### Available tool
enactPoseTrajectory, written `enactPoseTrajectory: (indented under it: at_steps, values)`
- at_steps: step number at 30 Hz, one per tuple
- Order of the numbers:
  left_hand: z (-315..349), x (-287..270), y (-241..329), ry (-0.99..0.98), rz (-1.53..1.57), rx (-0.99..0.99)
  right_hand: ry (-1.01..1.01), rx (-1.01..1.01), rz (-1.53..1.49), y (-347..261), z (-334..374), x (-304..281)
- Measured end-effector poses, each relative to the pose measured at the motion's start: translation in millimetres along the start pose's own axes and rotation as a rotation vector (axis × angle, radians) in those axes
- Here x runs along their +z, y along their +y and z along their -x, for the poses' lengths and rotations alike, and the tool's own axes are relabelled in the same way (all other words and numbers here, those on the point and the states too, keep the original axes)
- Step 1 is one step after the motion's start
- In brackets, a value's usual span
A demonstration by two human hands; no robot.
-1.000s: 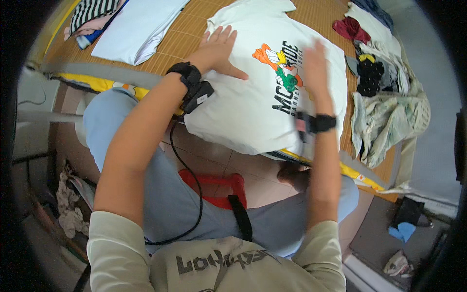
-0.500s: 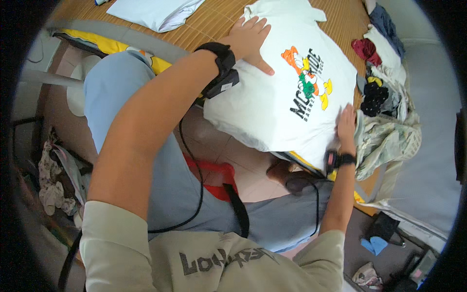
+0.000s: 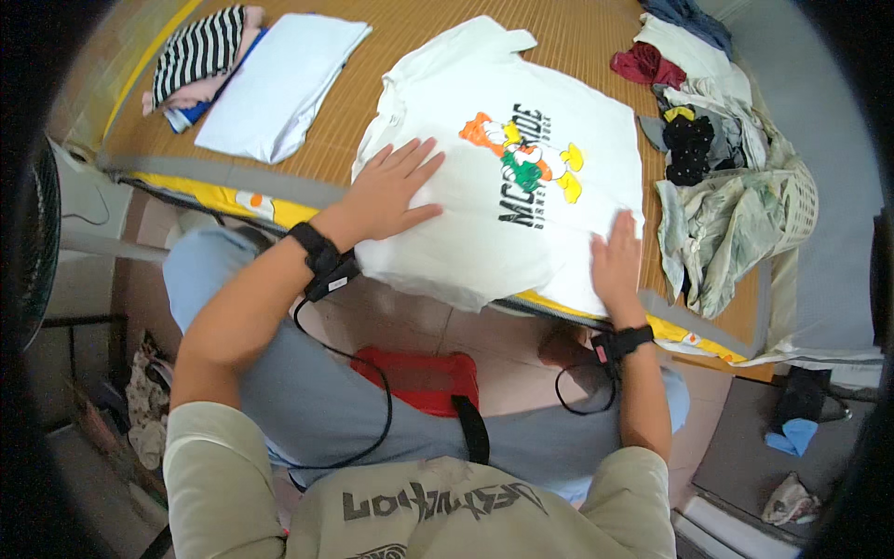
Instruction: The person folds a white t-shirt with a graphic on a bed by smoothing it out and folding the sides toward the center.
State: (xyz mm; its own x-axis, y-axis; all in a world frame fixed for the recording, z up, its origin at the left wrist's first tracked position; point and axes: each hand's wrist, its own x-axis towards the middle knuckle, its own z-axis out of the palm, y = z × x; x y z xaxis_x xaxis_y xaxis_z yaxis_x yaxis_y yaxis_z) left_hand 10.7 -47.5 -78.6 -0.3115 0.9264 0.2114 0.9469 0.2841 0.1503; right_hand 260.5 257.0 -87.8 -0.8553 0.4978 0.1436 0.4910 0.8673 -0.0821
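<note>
A white T-shirt (image 3: pixel 438 102) with a colourful cartoon duck print lies spread over the slatted bamboo mat, one sleeve at the far end. Its lower left part hangs past the mat's near edge. My left hand (image 3: pixel 389 191) rests flat on the shirt's left side, fingers spread. On the right side of the shirt, close to its edge, my right hand (image 3: pixel 616 265) lies flat with the fingers stretched out. Neither hand grips the cloth. Both wrists wear black straps with small devices and cables.
A folded white garment (image 3: pixel 284 84) and a striped one (image 3: pixel 200 51) lie at the far left of the mat (image 3: pixel 577 42). At the right, a heap of clothes (image 3: pixel 689 149) reaches a white basket (image 3: pixel 801 210) holding greenish cloth. A red stool (image 3: pixel 419 382) stands below, between my legs.
My left hand has come down the shirt toward me, from its far left part to its near left side. The right hand stays by the right edge. The view has shifted.
</note>
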Motion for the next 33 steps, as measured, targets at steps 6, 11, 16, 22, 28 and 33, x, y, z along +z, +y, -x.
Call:
enactPoseTrajectory:
  at_steps: [6,11,16,22,28,33]
  values:
    - [4.7,-10.8,-15.4,0.029,0.051,-0.007,0.042,-0.035,0.040,36.3,17.4,-13.2]
    - [-8.8,-8.4,-4.1,-0.012,-0.038,-0.042,0.186,-0.058,0.134,-7.7,0.5,-49.0]
    - [-33.7,-7.9,53.2,0.046,0.090,0.037,-0.003,-0.302,-0.280,-101.7,-25.5,-47.0]
    - [-25.9,-7.0,6.9,-0.077,0.062,-0.137,0.012,-0.062,-0.048,-27.8,-38.2,-3.6]
    - [13.6,-23.6,-36.0,0.033,-0.083,-0.192,0.009,0.234,-0.001,32.2,-42.1,-36.4]
    - [14.9,-28.5,-6.6,0.126,0.025,-0.035,0.031,-0.182,-0.321,-59.1,-70.1,-40.8]
